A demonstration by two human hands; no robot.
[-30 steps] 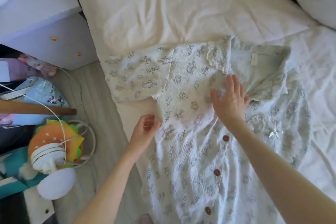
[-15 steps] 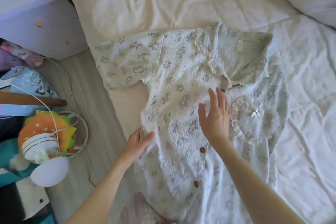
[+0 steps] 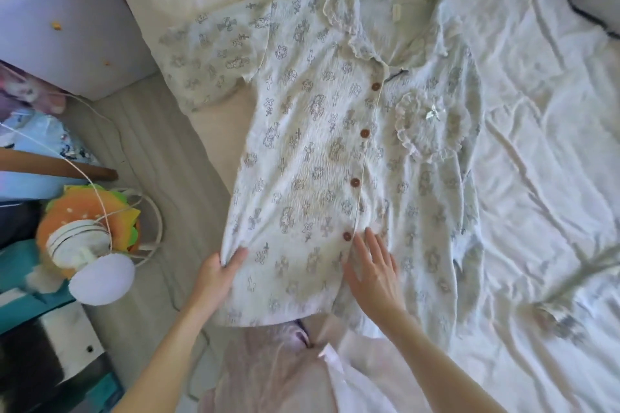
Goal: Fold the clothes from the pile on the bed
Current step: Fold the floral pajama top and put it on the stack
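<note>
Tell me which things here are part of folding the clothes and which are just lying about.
Part of the job:
- printed button shirt, spread flat on the bed
- left hand, gripping the shirt's side edge
- right hand, flat on the shirt by the lowest button

Just lying about:
- burger-shaped plush
- white cable
- white cabinet

We see the shirt as thin, crinkled cloth, matt and puckered, printed with small grey figures; its buttons look like smooth brown wood or plastic, and its round pocket is edged in lace frill. The bed under it is covered in a soft, matt, creased sheet. Beside the bed's left edge, the floor shows pale wood-grain boards and the burger toy looks plush.
</note>
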